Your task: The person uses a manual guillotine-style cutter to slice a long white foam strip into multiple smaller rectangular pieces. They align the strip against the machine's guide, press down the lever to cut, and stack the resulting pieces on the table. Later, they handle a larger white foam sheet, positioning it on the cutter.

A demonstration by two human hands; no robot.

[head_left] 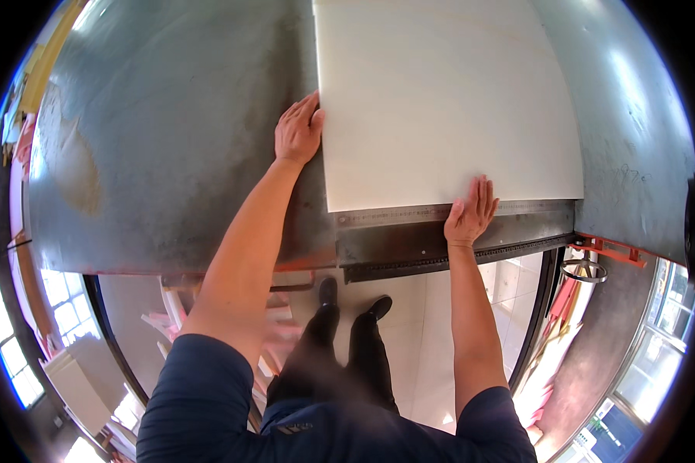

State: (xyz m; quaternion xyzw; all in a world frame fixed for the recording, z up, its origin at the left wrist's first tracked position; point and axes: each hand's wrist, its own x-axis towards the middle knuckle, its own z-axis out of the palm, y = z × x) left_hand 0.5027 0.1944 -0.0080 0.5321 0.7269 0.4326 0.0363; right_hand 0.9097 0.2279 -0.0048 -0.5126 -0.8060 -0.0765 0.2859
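A thick white sheet (448, 100) with straight edges, perhaps foam or board, lies flat on a grey metal table (170, 154). My left hand (298, 131) rests on the table with its fingertips against the sheet's left edge, fingers stretched out close together. At the sheet's near edge, my right hand (472, 212) lies with extended fingers on the white surface and its palm over a ruled metal bar (386, 216). Neither hand is wrapped around anything.
A dark toothed rail (409, 268) runs along the table's front below the bar. To the right are an orange bracket (614, 249) and a round metal handwheel (584, 270). Offcuts and boards (77, 386) stand at lower left. My feet are on the pale floor under the table edge.
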